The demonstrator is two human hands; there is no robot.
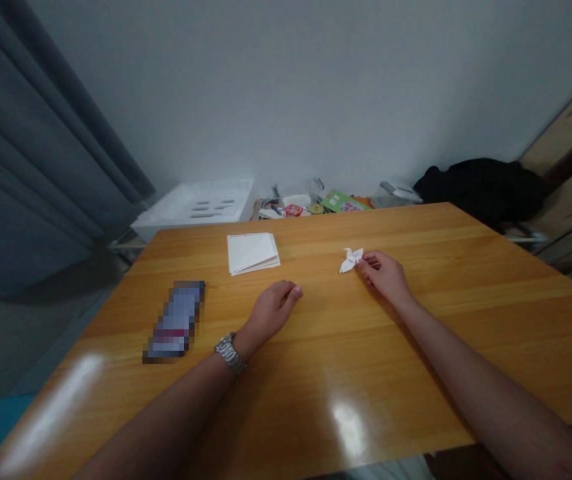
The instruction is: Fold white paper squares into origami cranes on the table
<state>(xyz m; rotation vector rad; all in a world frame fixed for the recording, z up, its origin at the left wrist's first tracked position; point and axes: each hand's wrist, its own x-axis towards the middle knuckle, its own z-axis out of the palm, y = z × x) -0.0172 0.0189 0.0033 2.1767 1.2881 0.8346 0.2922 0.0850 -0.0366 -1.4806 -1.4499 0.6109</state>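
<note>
A small white origami crane (351, 259) stands toward the far side of the wooden table (316, 373). My right hand (385, 275) pinches one end of it between thumb and fingers. To its left, my left hand (272, 308) rests low over the tabletop with fingers curled in and the thumb along them; I see nothing in it. A metal-band watch (231, 353) is on that wrist. Just beyond the left hand lies a stack of white paper (253, 253) with a torn-looking back edge.
A blurred-out phone (175, 321) lies on the table's left side. Behind the far edge are a white plastic tray (216, 202), a green booklet (342, 201) among small items, and a black cloth heap (481, 190). A grey curtain (31, 147) hangs at left.
</note>
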